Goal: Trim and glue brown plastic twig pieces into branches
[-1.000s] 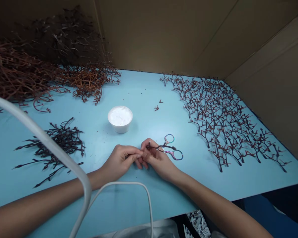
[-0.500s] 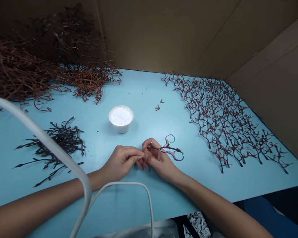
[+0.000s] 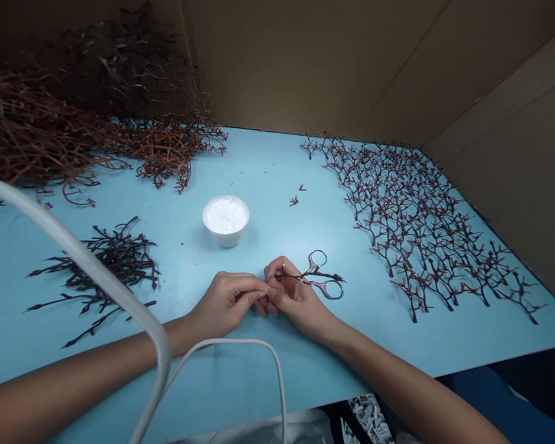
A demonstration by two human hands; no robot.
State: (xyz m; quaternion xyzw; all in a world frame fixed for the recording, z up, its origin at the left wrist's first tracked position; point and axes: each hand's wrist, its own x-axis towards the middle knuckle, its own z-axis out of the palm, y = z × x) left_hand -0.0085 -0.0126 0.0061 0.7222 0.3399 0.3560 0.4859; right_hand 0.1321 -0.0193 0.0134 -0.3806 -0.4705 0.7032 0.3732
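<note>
We're working around a small round white bowl point(image 3: 226, 233) filled with something smooth and white, sitting on a pale blue tabletop point(image 3: 268, 160), and starting at the far left, a great tangle of reddish-brown dried branching twigs point(image 3: 166, 148) is heaping up beyond the bowl, with a looser bunch of slim blackish twigs point(image 3: 106, 271) lying to its left and nearer the camera, while a thick white cable point(image 3: 115, 290) is hanging across the view on that side. Now to the action just in front of the bowl: the left hand point(image 3: 226, 302) is reaching in with its fingers point(image 3: 254, 297) curled and closing against the right hand, though I can't tell whether they're gripping anything. The right hand point(image 3: 296, 297) is pinching a thin dark twig point(image 3: 317, 276) between its fingertips point(image 3: 277, 269), and that twig is running out to the right across a small pair of rainbow-sheened metal scissors point(image 3: 321, 280), whose empty finger rings are sitting just beside the hand. Further right of the bowl, dozens of dark red forked twigs point(image 3: 420, 234) are lying spread out in close ranks across the tabletop.
</note>
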